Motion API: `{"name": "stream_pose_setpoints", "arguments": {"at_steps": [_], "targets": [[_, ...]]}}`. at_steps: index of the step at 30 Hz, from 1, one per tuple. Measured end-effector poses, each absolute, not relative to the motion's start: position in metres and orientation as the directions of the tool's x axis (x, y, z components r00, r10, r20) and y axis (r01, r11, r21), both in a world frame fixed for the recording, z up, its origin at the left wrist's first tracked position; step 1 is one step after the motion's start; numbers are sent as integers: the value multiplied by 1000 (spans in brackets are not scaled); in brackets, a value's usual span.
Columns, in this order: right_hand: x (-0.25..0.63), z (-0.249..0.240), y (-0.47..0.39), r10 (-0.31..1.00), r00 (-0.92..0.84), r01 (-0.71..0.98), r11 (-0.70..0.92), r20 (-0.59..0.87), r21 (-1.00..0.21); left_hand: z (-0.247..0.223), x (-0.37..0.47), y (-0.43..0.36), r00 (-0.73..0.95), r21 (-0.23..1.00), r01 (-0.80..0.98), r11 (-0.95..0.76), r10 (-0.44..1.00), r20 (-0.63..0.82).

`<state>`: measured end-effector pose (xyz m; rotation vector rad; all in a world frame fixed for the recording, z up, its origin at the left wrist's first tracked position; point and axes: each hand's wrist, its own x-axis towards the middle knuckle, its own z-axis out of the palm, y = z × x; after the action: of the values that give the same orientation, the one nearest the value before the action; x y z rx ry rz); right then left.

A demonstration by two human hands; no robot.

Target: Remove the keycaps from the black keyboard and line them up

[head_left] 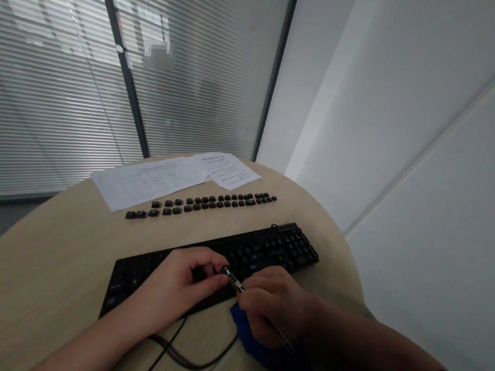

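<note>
Two hands over black keyboard on table. Left hand pinches small dark piece; right hand grasps slim metallic tool, tip at piece. Loose keycaps lie beyond, near papers.

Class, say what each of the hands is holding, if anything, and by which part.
The right hand grips a slim metal tool around its middle. The left hand pinches a small dark piece in its fingertips; by which part cannot be told.
</note>
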<state>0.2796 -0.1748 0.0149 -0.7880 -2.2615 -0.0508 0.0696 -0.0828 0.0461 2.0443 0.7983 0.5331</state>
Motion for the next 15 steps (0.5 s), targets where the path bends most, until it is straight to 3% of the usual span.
{"name": "stream_pose_setpoints", "arguments": {"at_steps": [4,9,12,15], "targets": [[278,17,-175,571,-475,614,760,670,-212,44,68,-80,690,826,378,-419,722,50],[285,18,-175,641,-365,738,641,675,-209,47,65,-75,632,860,429,-275,772,-68],[289,22,-176,641,-303,819,553,705,-151,48,67,-77,658,876,421,-236,744,-116],[290,23,-176,620,-323,793,589,715,-153,48,70,-82,706,881,412,-231,692,-149]]}}
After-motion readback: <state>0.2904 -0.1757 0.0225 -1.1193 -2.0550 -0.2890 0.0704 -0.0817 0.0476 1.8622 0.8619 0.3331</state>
